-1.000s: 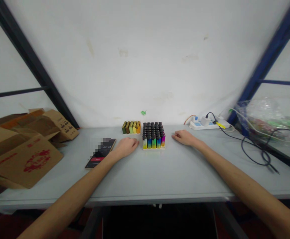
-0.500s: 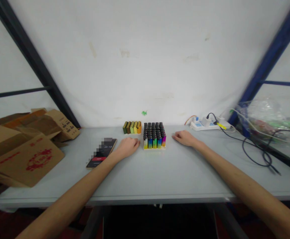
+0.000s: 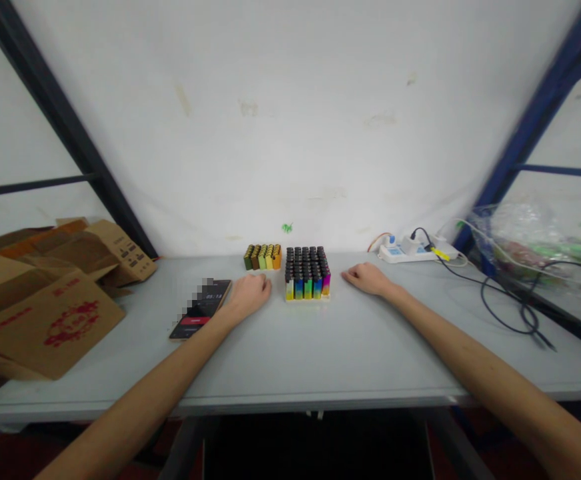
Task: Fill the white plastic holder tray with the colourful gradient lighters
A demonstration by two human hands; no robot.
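A block of several upright lighters (image 3: 307,275) with black tops and clear, blue, green and purple bodies stands in a pale tray on the table. My left hand (image 3: 250,295) rests on the tabletop just left of it, fingers curled in and nothing seen in them. To the block's right lies my right hand (image 3: 364,277), also loosely closed, apart from the lighters. Behind my left hand, a smaller group of gold-topped green, yellow and orange lighters (image 3: 262,257) stands near the wall. A phone (image 3: 201,310) with a lit screen lies beside my left wrist.
Opened cardboard boxes (image 3: 55,320) lie on the table's left side. At the back right is a white power strip (image 3: 395,255) with plugs; a black cable (image 3: 513,327) coils nearby. Clear plastic bags (image 3: 530,227) sit at far right, by a blue metal frame (image 3: 515,143).
My left hand has drawn slightly left, widening the gap to the black-topped lighters. My right hand stays nearly where it was. The whole view has shifted a little.
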